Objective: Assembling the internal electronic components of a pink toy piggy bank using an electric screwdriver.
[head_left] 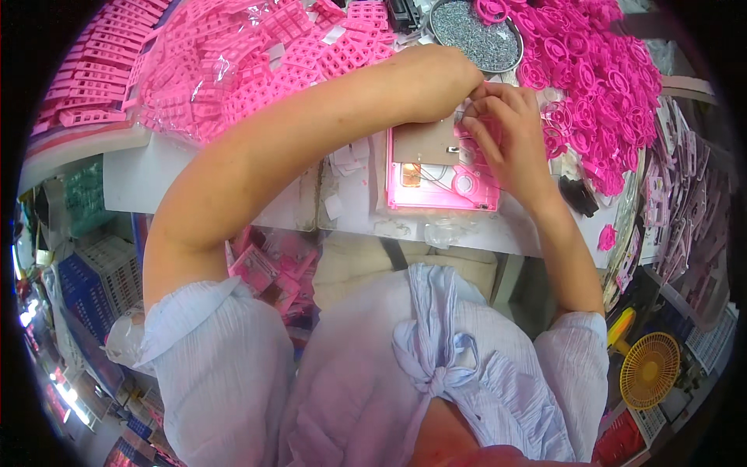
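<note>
A pink plastic case (395, 194) lies face-up on the white table in front of me. Inside it are a flat brown board (420, 146), thin wires, a copper-coloured square (410, 174) and a round pink ring-shaped part (465, 184). My left arm reaches across, and my left hand (450, 76) is bent over the case's far edge, its fingers mostly hidden. Beside it, over the far right corner, my right hand (510, 124) has its fingers bent in toward the left one. Whatever lies between the fingertips is too small or covered to make out.
Pink frame-like parts (264, 74) are heaped at far left, partly in clear plastic. A round tray of small metal screws (475, 35) stands at the back. Bright pink ring parts (580, 78) pile up on the right. A yellow fan (650, 370) sits low right.
</note>
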A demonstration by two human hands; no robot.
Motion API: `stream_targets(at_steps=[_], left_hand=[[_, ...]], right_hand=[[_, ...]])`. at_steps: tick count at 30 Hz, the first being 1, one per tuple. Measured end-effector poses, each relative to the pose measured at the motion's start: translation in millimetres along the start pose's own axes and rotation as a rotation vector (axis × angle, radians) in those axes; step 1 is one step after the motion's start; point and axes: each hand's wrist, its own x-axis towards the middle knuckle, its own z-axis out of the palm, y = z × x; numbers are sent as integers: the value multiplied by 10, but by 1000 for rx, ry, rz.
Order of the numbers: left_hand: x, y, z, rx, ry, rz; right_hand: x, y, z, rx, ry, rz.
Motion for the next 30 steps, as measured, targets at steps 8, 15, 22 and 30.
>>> stream_targets(at_steps=[8, 15, 22, 30], left_hand=[[-156, -68, 119, -98, 145, -45], [-153, -44, 114, -113, 119, -63], [-144, -29, 166, -84, 87, -128], [-174, -41, 188, -80, 106, -118]], right_hand=[[-17, 76, 128, 174, 18, 142], [-65, 82, 116, 141, -2, 150], [156, 42, -294, -85, -308, -311], [253, 50, -353, -16, -424, -299]])
